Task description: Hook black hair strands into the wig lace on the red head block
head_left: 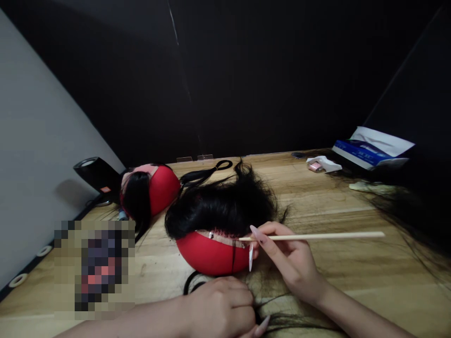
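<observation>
A red wig head point(211, 256) lies in front of me, with black hair point(221, 202) swept over its far side. A pale lace edge point(225, 238) runs across it, with small pins in it. My right hand point(292, 258) pinches a thin pale wooden stick point(327, 236), and the stick's tapered tip touches or hovers at the lace edge. Close below the red head, my left hand point(221, 305) is closed with knuckles up. Black strands point(282, 321) come out beside its fingers, so it seems to grip a lock of hair; the fingertips are mostly hidden.
Behind stands a second red wig head point(164, 188) with black hair, beside a black cylindrical speaker point(97, 176). A tied hair bundle point(207, 173) lies farther back. At right are a blue box point(362, 152), crumpled tissue point(327, 164) and loose hair. Tape rolls point(17, 280) line the left edge.
</observation>
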Demonstrator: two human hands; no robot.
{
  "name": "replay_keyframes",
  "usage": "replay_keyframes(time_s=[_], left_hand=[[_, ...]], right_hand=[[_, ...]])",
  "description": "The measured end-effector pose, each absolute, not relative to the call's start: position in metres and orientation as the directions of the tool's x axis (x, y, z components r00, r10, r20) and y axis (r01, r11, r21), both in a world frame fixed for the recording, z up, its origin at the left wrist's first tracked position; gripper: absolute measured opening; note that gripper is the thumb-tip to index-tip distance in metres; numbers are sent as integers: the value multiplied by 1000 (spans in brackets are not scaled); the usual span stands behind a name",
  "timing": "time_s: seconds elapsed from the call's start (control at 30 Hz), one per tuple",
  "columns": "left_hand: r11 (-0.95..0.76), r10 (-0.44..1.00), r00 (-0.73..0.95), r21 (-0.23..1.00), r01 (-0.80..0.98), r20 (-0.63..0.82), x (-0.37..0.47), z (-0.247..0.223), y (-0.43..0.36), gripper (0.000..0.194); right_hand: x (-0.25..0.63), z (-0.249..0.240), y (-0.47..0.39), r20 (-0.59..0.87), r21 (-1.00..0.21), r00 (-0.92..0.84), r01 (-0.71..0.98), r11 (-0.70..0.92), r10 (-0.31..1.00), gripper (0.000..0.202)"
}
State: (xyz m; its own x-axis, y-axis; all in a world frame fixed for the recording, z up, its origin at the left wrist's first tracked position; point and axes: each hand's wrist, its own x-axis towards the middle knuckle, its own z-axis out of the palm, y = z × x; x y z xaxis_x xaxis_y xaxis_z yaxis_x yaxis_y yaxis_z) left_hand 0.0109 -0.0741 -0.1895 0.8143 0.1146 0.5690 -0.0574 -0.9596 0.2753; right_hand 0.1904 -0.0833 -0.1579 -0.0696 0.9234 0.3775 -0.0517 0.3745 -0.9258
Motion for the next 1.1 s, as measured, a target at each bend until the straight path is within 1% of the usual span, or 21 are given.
replay_keyframes(time_s=[0.27, 0.4, 0.47, 0.63, 0.77, 0.9, 0.97, 1.03, 1.1], left_hand=[[-959, 119, 813, 277, -53, 570, 12, -188, -74, 45], [-958, 119, 817, 282, -56, 565, 12, -187, -74, 45], [-965, 118, 813, 259, -42, 570, 12, -188, -74, 46], [-991, 55, 796, 129, -29, 603, 15, -200, -71, 45], [-991, 47, 800, 128, -38, 598, 18, -203, -71, 41], [-994, 103, 800, 85, 65, 591, 14, -190, -80, 38], [-990, 140, 786, 65, 126, 602, 11, -182, -89, 37], [-971, 210, 763, 43, 233, 612, 11, -174, -103, 35], [-920, 314, 693, 29, 390, 648, 12, -165, -119, 32]], right_hand=[[190, -155, -83, 357, -933, -31, -62, 355, 934, 19], [188, -152, -83, 308, -944, -27, -135, 301, 951, 21], [187, -152, -82, 277, -947, -25, -177, 269, 960, 22], [184, -152, -77, 185, -951, 12, -248, 182, 983, 32], [183, -151, -73, 161, -955, 29, -248, 163, 987, 39], [184, -148, -71, 142, -965, 14, -223, 142, 990, 47], [186, -147, -71, 139, -971, -1, -198, 136, 990, 48], [187, -147, -72, 139, -976, -12, -173, 135, 990, 47], [188, -146, -74, 141, -978, -24, -156, 135, 990, 45]])
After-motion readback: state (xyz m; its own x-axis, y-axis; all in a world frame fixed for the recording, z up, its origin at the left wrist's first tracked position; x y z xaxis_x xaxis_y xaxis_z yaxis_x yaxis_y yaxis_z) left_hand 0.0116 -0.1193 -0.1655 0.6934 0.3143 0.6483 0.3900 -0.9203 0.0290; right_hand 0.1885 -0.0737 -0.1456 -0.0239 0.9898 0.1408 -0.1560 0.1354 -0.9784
